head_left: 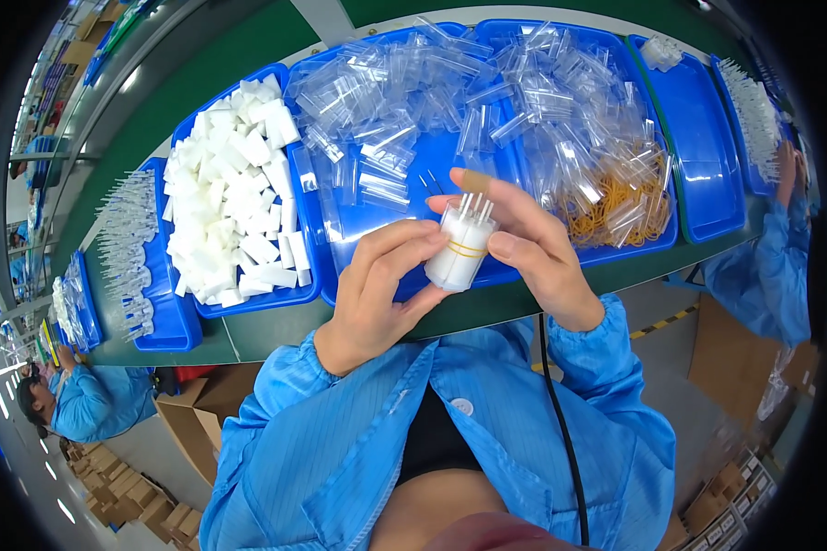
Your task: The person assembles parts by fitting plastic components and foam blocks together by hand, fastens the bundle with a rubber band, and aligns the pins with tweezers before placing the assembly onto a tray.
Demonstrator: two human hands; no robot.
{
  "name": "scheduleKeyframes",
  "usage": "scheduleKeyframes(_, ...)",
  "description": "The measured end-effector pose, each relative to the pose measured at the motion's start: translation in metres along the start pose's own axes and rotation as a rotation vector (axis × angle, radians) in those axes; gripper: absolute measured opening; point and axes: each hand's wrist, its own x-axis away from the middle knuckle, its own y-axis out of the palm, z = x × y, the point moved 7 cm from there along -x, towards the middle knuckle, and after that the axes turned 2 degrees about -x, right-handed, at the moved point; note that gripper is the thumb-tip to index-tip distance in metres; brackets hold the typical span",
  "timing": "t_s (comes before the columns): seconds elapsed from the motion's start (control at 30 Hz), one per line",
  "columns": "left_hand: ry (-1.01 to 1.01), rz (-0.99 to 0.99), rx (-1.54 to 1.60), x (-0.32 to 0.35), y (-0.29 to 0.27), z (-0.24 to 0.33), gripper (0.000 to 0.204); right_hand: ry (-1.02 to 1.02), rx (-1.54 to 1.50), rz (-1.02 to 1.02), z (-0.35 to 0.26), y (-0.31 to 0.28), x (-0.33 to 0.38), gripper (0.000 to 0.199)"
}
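Observation:
Between my hands is a small bundle: a white block with clear plastic around it, two turns of yellow rubber band about its middle, and several thin white prongs standing up from its top. My left hand grips it from the left, fingers at its side and thumb under its lower end. My right hand closes on it from the right, thumb against its upper side and fingers curved behind the prongs. Brown tape wraps one right finger. Behind the bundle lies a blue tray with clear plastic sleeves.
Left of it, a blue tray holds white foam blocks; farther left are white pronged parts. On the right, a tray holds more clear sleeves and yellow rubber bands. Co-workers in blue sit at left and right.

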Motion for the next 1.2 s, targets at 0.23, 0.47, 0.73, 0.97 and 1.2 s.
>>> scheduleKeyframes(0.23, 0.068, 0.039, -0.048, 0.004, -0.001, 0.004, 0.064, -0.066, 0.069, -0.028, 0.0, 0.004, 0.002, 0.058)
scheduleKeyframes(0.47, 0.129, 0.053, -0.079, 0.006, 0.003, 0.005, 0.06, -0.1, 0.223, 0.016, -0.006, 0.007, 0.007, 0.063)
scheduleKeyframes(0.73, 0.023, 0.042, 0.054, -0.001, 0.009, 0.0, 0.053, -0.256, 0.492, 0.101, -0.02, 0.008, 0.009, 0.062)
scheduleKeyframes(0.97, -0.093, 0.092, 0.21, 0.01, 0.016, -0.015, 0.049, -0.355, 0.733, 0.097, -0.03, 0.017, 0.009, 0.061)
scheduleKeyframes(1.2, -0.246, 0.093, 0.389, 0.019, 0.02, -0.032, 0.043, -0.405, 0.893, 0.087, -0.03, 0.027, 0.006, 0.059)
